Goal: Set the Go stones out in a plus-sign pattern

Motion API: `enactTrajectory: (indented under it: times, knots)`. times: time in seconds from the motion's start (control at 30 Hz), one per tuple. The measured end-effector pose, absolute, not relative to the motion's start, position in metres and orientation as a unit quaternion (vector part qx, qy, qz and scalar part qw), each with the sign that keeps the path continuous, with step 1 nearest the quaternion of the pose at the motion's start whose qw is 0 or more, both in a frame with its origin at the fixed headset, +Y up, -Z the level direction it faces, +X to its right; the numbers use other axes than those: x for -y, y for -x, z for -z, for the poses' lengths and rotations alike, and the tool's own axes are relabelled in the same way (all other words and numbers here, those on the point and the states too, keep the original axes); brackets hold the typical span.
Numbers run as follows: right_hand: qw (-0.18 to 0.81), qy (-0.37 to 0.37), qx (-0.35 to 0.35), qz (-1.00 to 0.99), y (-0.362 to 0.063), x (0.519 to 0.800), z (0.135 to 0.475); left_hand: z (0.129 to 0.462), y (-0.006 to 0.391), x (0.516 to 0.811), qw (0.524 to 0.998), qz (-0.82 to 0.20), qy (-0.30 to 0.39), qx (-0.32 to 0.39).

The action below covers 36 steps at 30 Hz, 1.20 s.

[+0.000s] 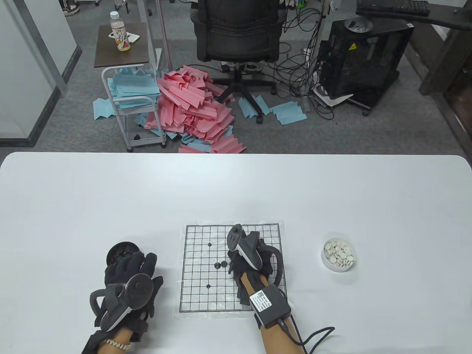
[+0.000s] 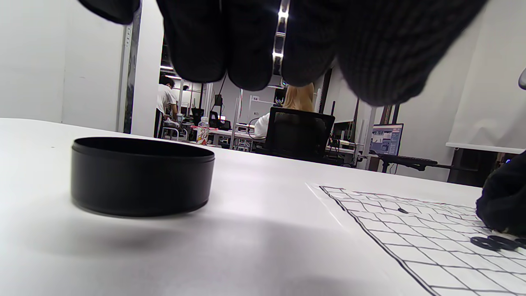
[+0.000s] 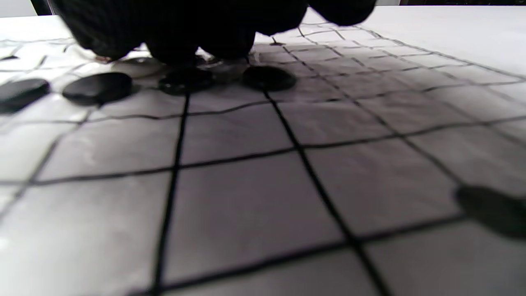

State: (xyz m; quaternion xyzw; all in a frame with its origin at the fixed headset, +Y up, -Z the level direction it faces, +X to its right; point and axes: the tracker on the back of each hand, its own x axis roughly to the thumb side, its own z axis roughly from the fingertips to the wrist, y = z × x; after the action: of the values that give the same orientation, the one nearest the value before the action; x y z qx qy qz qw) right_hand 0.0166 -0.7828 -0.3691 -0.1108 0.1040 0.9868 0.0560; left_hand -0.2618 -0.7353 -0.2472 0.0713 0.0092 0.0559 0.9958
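Go stones, black ones [image 3: 97,87], lay in a short row near the middle of the grid board [image 1: 199,295], and we saw four of them in the right wrist view. The board lay flat on our white table [image 1: 236,191], near its front edge. Beyond the table were grey carpet, a heap of pink and blue paper strips [image 1: 188,107], a black office chair [image 1: 238,33] and a small cart [image 1: 127,110].

Our right hand [image 1: 254,258] hovered low over the board's middle, fingertips [image 3: 172,45] down at the row; we could not tell whether it pinched a stone. Our left hand [image 1: 127,284] rested beside the black bowl [image 2: 139,176], fingers loosely together, holding nothing visible. A white bowl of white stones [image 1: 339,254] stood to the board's right, well apart.
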Motion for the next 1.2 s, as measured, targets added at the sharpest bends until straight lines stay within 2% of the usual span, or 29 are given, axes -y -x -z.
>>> enactTrajectory:
  times: [0.13, 0.27, 0.43, 0.6, 0.9, 1.2]
  knots:
    - [0.067, 0.099, -0.087, -0.989, -0.024, 0.774, 0.367, 0.247, 0.263, 0.735, 0.996, -0.057, -0.071, -0.01]
    - [0.091, 0.081, -0.055, -0.991, -0.042, 0.754, 0.364, 0.246, 0.264, 0.734, 0.996, -0.058, -0.073, -0.011]
    - [0.122, 0.095, -0.015, -0.988, -0.084, 0.72, 0.363, 0.246, 0.265, 0.734, 0.995, -0.06, -0.074, -0.013]
    - [0.15, 0.136, 0.002, -0.979, -0.136, 0.704, 0.364, 0.246, 0.265, 0.734, 0.995, -0.06, -0.073, -0.014]
    - [0.156, 0.203, -0.01, -0.967, -0.2, 0.718, 0.365, 0.246, 0.264, 0.734, 0.996, -0.057, -0.071, -0.015]
    - [0.04, 0.273, -0.006, -0.961, -0.232, 0.739, 0.363, 0.246, 0.264, 0.734, 0.996, -0.057, -0.069, -0.017]
